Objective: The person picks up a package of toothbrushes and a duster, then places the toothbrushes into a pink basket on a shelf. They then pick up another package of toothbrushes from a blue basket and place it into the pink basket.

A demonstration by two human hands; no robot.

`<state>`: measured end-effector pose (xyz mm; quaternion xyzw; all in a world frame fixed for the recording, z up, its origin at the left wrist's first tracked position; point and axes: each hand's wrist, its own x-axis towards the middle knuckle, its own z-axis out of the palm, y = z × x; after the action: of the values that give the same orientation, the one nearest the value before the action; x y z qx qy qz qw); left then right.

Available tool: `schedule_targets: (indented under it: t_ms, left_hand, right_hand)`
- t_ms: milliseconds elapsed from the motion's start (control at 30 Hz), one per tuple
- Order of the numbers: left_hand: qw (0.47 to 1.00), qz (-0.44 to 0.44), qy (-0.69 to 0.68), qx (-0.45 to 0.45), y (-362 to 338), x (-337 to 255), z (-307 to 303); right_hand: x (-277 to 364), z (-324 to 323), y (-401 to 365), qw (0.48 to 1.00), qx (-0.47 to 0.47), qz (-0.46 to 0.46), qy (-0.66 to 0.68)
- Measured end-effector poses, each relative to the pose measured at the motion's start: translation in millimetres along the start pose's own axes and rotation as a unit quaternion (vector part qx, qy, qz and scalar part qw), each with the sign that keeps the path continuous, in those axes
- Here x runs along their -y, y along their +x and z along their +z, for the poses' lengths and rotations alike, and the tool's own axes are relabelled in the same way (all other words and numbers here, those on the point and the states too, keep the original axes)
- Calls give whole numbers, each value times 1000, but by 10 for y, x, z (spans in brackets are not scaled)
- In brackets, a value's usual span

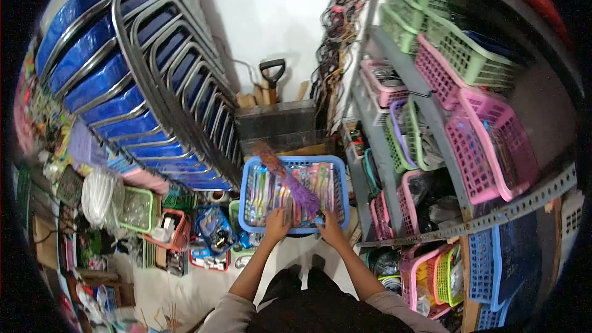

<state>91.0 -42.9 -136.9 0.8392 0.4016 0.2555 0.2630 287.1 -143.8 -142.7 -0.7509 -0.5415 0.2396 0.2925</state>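
A blue plastic basket (345, 194) stands in front of me, filled with rows of packaged toothbrushes (262, 191) in many colours. A purple duster (299, 194) with a blurred brown far end slants across the basket, over the packs. My right hand (331, 229) is closed at the duster's near end, beside the basket's near right rim; its handle is mostly hidden by the fingers. At the near rim, left of middle, my left hand (277, 225) grips the basket, its fingertips touching the toothbrush packs.
Stacked blue chairs (123, 105) with metal frames rise at the left. Grey metal shelves (425, 105) with pink baskets (487, 142) and green baskets (468, 49) line the right. More baskets (216, 231) stand on the floor to the left. A black shovel handle (273, 71) sticks up behind.
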Motion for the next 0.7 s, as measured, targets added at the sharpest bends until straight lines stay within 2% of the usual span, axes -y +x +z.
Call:
schedule_targets:
  t_ms: [33, 67, 133, 167, 200, 267, 300, 400, 533, 600, 633, 700]
  left_hand:
    - [997, -33, 49, -46, -39, 94, 26]
    - [996, -45, 51, -49, -87, 202, 26]
    - [985, -135, 66, -89, -108, 385, -38]
    - [976, -110, 118, -144, -97, 483, -33]
    - [966, -162, 87, -180, -71, 610, 11]
    - [967, -148, 134, -160, -102, 834, 46]
    - [965, -157, 134, -163, -104, 841, 30]
    - [961, -213, 108, -138, -28, 685, -52]
    - [959, -212, 115, -149, -10, 591, -72]
    - [951, -277, -20, -134, 12, 696, -47]
    - [951, -277, -21, -137, 7, 759, -25]
    - [970, -234, 58, -46, -19, 887, 22]
  right_hand:
    - [5, 31, -19, 999, -38, -14, -36]
    - [8, 57, -5, 999, -26, -19, -35]
    - [-77, 126, 6, 995, -47, 40, -73]
    - [-142, 183, 34, 993, -49, 63, -89]
    - [-193, 220, 42, 994, -37, 58, -89]
    - [-256, 273, 47, 990, -93, 19, -100]
    - [-232, 247, 43, 986, -58, 42, -149]
    - [-20, 74, 35, 987, -15, 66, -147]
    - [-51, 111, 29, 986, -58, 22, -152]
    - [-37, 111, 31, 986, -40, 61, -151]
    - [-55, 124, 37, 986, -40, 59, -152]
    - [-82, 152, 35, 986, -62, 44, -151]
